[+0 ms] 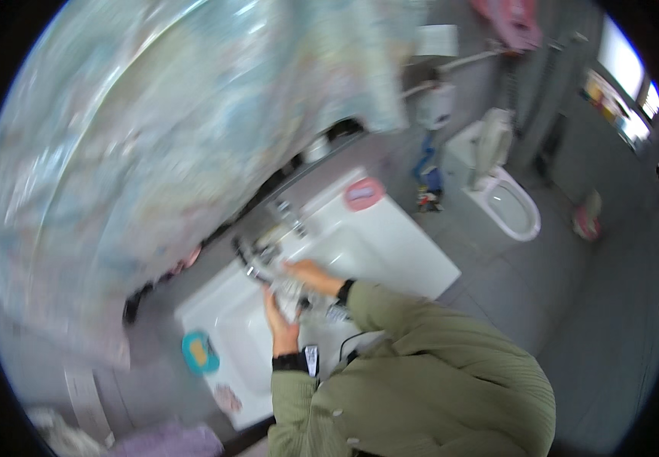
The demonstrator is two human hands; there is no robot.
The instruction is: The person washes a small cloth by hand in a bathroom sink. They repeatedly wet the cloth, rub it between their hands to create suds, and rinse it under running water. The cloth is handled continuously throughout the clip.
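My left hand and my right hand are at the left basin of a white double sink, close to its metal faucet. Between them is a whitish, partly see-through thing, blurred, whose kind I cannot make out. The left hand cups its near left side, fingers pointing toward the faucet. From the right, the right hand closes on its far side. Both wrists carry dark bands below olive-green sleeves. Motion blur hides the fingertips.
A second faucet stands farther right. A pink soap dish and a teal dish with yellow soap sit on the sink's rim. A translucent patterned plastic sheet hangs beyond. To the right stands a white toilet.
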